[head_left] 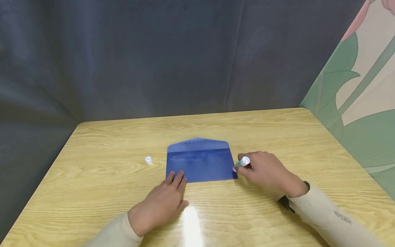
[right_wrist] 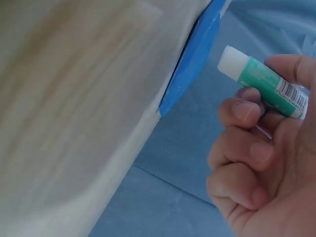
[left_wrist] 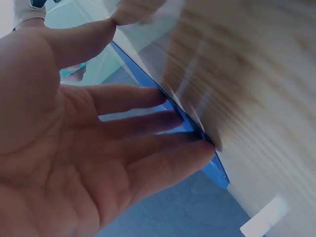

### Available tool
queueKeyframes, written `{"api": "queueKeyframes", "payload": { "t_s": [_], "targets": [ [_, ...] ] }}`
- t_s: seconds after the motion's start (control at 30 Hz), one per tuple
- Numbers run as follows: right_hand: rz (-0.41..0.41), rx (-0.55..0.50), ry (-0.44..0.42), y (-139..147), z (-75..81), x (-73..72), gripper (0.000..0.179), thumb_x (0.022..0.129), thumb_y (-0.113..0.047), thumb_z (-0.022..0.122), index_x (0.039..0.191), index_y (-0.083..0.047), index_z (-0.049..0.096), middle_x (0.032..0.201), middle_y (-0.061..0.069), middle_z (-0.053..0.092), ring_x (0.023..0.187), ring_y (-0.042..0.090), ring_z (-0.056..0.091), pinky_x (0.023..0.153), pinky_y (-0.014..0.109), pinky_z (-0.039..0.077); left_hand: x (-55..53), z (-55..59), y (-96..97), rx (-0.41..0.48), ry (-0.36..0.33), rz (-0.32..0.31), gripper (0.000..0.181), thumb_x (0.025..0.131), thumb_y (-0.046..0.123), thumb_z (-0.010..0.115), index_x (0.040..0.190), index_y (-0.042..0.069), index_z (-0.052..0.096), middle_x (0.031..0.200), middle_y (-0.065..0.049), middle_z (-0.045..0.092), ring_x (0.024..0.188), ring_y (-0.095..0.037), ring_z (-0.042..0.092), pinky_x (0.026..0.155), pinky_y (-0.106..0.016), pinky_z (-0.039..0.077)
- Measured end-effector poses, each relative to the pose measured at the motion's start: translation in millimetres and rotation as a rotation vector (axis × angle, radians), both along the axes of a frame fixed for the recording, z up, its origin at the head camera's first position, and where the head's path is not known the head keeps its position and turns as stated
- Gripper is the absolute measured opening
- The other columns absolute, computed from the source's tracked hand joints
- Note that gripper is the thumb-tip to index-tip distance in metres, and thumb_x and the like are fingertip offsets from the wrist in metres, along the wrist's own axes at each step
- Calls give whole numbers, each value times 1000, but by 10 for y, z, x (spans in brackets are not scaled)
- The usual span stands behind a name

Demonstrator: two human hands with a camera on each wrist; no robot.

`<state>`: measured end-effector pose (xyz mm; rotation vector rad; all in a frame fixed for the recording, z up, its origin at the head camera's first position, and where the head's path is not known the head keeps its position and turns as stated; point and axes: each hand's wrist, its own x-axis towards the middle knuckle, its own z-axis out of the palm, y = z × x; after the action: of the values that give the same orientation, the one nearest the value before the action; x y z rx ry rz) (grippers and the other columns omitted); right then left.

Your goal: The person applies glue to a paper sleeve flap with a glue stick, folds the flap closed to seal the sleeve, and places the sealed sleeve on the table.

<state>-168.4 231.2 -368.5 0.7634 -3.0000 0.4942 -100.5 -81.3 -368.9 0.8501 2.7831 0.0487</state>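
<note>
well, dark cloth (head_left: 139, 58) hangs from the upper left across the top of the frame, behind a wood-grain tabletop (head_left: 102, 192). left of centre, a small white cap (head_left: 148, 160) stands just beside a blue envelope (head_left: 200, 164). the left hand (head_left: 163, 200), at lower centre-left, lies with fingers extended and relaxed, fingertips resting on the envelope's lower left corner, thumb out to the right. the envelope lies flat at the centre, its flap unfolded toward the top of the frame. at its right edge, the right hand (head_left: 266, 171) grips a green and white glue stick (head_left: 240, 163), tilted; i cannot tell whether its lower end touches the paper. farther right come a black wristband (head_left: 286, 203), a pale sleeve (head_left: 327, 216) and a leaf-patterned wall (head_left: 367, 103).
</note>
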Motion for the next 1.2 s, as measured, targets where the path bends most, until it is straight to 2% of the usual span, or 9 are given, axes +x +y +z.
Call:
{"api": "queueKeyframes", "payload": {
  "t_s": [0.2, 0.33, 0.43, 0.53, 0.7, 0.8, 0.93, 1.07, 1.2],
  "targets": [
    [6, 19, 99, -19, -13, 59, 37, 92, -36, 64, 66, -25, 40, 55, -15, 28, 49, 0, 31, 45, 21, 25, -67, 14, 36, -31, 42, -29, 63, 99, 42, 59, 144, -1, 47, 149, -20, 47, 133, -42, 50, 99, -44, 53],
    [20, 40, 166, -44, -20, 62, 35, 90, -35, 64, 66, -25, 41, 56, -15, 27, 49, 1, 32, 44, 22, 25, -154, 81, 58, -47, 79, -39, 54, 99, 43, 58, 138, 6, 56, 135, -12, 58, 119, -33, 61, 85, -43, 58],
    [22, 41, 199, -56, -36, 47, 35, 89, -35, 65, 66, -25, 41, 57, -14, 28, 49, 2, 32, 43, 22, 25, -241, 141, 74, -32, 105, -34, 48, 99, 42, 59, 135, 11, 61, 125, -7, 65, 105, -29, 67, 80, -43, 58],
    [23, 43, 211, -68, -66, 33, 34, 88, -35, 66, 66, -25, 41, 57, -14, 29, 49, 2, 33, 43, 22, 26, -362, 199, 79, 8, 114, -10, 46, 98, 41, 61, 134, 12, 62, 118, -7, 69, 100, -29, 68, 79, -44, 57],
    [33, 43, 223, -89, -99, 33, 33, 87, -36, 67, 67, -26, 42, 57, -15, 31, 49, 1, 34, 43, 22, 27, -635, 262, 18, 63, 142, 95, 52, 94, 38, 68, 136, 9, 60, 123, -10, 67, 108, -30, 66, 86, -45, 57],
    [32, 42, 233, -98, -96, 34, 33, 86, -37, 67, 68, -26, 42, 56, -15, 31, 48, 1, 34, 42, 22, 26, -772, 255, -27, 77, 119, 158, 66, 90, 39, 72, 145, 8, 50, 141, -14, 56, 127, -33, 56, 98, -48, 52],
    [28, 37, 241, -103, -81, 35, 34, 86, -37, 68, 67, -27, 41, 56, -16, 31, 48, 1, 34, 42, 22, 27, -910, 186, -36, 108, -11, 185, 92, 86, 42, 76, 157, 9, 28, 162, -15, 29, 151, -36, 27, 114, -56, 37],
    [29, 34, 239, -100, -75, 47, 34, 86, -36, 67, 67, -27, 41, 56, -16, 30, 48, 0, 33, 43, 21, 26, -1015, 130, 12, 123, -103, 191, 109, 81, 45, 80, 161, 15, 12, 169, -11, 8, 156, -34, 5, 120, -58, 26],
    [26, 33, 234, -101, -70, 61, 35, 87, -36, 67, 66, -27, 41, 56, -16, 29, 49, 0, 33, 43, 21, 26, -1094, 121, 74, 144, -134, 192, 118, 78, 44, 83, 162, 18, 4, 169, -10, 1, 157, -33, -1, 122, -58, 21]
  ]
}}
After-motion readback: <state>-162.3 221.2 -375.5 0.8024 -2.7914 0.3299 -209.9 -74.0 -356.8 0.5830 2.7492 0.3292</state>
